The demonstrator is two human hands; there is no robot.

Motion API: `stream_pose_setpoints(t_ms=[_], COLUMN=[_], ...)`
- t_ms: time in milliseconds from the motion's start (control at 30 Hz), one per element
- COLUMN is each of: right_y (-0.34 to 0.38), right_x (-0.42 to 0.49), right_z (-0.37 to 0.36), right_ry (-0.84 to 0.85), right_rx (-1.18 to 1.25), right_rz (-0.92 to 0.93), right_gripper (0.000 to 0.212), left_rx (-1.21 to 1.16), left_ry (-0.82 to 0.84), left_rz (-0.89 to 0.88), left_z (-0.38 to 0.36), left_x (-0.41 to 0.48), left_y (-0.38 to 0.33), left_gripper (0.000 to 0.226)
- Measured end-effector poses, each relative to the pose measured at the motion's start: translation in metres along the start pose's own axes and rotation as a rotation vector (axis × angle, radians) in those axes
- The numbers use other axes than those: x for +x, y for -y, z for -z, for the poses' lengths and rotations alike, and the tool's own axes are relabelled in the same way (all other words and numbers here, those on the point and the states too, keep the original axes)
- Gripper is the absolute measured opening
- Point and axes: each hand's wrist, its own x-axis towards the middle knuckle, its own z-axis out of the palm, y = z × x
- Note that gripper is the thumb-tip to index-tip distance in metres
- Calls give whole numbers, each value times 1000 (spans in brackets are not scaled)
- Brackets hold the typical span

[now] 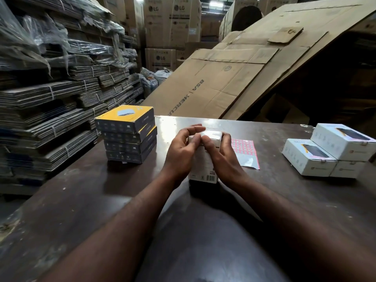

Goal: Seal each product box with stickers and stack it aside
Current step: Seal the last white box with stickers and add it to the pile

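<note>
Centre table, left hand (pixel 181 148): curled round the upper left of the white box (pixel 203 167), thumb up at the top flap.
Right hand (pixel 222 154): wraps the other side, thumb pressing right beside the left thumb. Any sticker under them is hidden.
Position: the white box stands on end on the table (pixel 81 190), barcode face toward us.
Handling: looks light, thin card. It's stiff at the edges but the panels would dent, so steady it by the side edges and press only on the flap seam.
Sticker sheet (pixel 245 152): flat, just right of the box, easy reach.
Yellow stack (pixel 128 135): four high on the left, likely the done pile.
White cartons (pixel 329 151): grouped at far right.
</note>
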Motion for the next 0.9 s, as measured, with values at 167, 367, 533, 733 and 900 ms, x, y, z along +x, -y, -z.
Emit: stream_pose_setpoints(t_ms=[167,367,533,733,900], right_y=[-4,-10,-15,-12,-14], right_x=[0,2,3,6,10], right_z=[13,17,22,20,17], right_ry=[77,115,169,133,103], right_rx=[-75,-23,-63,18,-26], right_rz=[50,41,75,62,61], right_gripper=[50,61,63,37,39], left_rx=[246,238,159,90,181], left_ry=[51,39,137,-34,-307], left_rz=[-155,-138,-44,-4,27], left_z=[4,2,7,15,29], left_x=[1,0,2,5,14], left_y=[10,7,1,12,22], left_gripper=[31,36,34,32,25])
